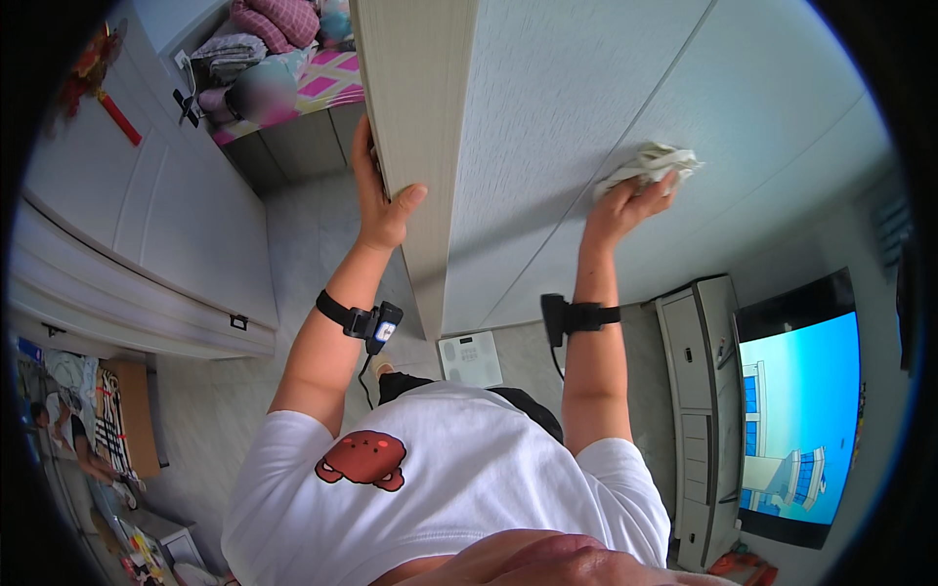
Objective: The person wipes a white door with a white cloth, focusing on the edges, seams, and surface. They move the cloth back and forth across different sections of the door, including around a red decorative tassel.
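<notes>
A crumpled whitish cloth (652,167) is bunched in my right hand (632,205), against the pale panelled wall (542,146). My left hand (385,209) rests on the edge of a light wood-grain door frame (418,132), the thumb on its near face and the fingers around the far side, partly hidden. A thin dark seam runs slantwise across the wall, just left of the cloth. Both forearms wear black straps with small devices and cables.
A white bathroom scale (470,359) lies on the grey floor below. To the right stand a low cabinet (692,351) and a lit television (799,410). Leftward are a white door (183,183) and a bed (322,80) with bedding. Another person (66,425) is at the far left.
</notes>
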`<state>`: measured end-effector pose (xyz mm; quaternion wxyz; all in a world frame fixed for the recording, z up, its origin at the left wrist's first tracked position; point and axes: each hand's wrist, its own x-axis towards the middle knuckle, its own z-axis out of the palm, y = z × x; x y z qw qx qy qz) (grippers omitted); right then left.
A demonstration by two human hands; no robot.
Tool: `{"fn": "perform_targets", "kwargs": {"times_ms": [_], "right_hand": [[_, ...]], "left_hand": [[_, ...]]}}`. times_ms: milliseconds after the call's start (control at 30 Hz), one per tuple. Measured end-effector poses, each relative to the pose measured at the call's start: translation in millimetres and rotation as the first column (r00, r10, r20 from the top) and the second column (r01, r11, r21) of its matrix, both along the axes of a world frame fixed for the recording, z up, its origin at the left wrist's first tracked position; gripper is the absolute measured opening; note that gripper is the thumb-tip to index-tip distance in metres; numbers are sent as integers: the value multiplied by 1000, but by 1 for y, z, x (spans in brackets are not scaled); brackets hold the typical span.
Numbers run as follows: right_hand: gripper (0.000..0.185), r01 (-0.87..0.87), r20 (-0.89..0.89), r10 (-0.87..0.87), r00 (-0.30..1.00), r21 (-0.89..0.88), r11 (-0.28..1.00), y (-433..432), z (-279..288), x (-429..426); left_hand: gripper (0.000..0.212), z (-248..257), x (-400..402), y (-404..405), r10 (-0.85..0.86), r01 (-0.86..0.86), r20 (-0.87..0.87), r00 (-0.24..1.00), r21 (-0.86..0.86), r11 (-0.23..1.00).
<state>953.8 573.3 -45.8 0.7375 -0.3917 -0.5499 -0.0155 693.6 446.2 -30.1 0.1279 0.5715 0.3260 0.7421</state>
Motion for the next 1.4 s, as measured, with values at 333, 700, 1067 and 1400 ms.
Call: {"fn": "perform_targets", "kwargs": {"times_ms": [333, 700, 1067, 1400], "right_hand": [[31, -139, 655, -141, 743, 357, 924, -49, 2, -69], [53, 32, 313, -67, 947, 117, 993, 2, 0, -24], [51, -8, 391, -105, 915, 278, 961, -26, 56, -50], [47, -9, 492, -137, 860, 284, 959, -28, 59, -38]], "left_hand": [[107, 0, -4, 1, 62, -62, -46, 997, 6, 998], [37, 33, 42, -35, 419, -181, -578, 700, 424, 887], [42, 6, 132, -35, 41, 57, -794, 607, 94, 994], [40, 2, 136, -42, 13, 14, -838, 545, 24, 1000]]}}
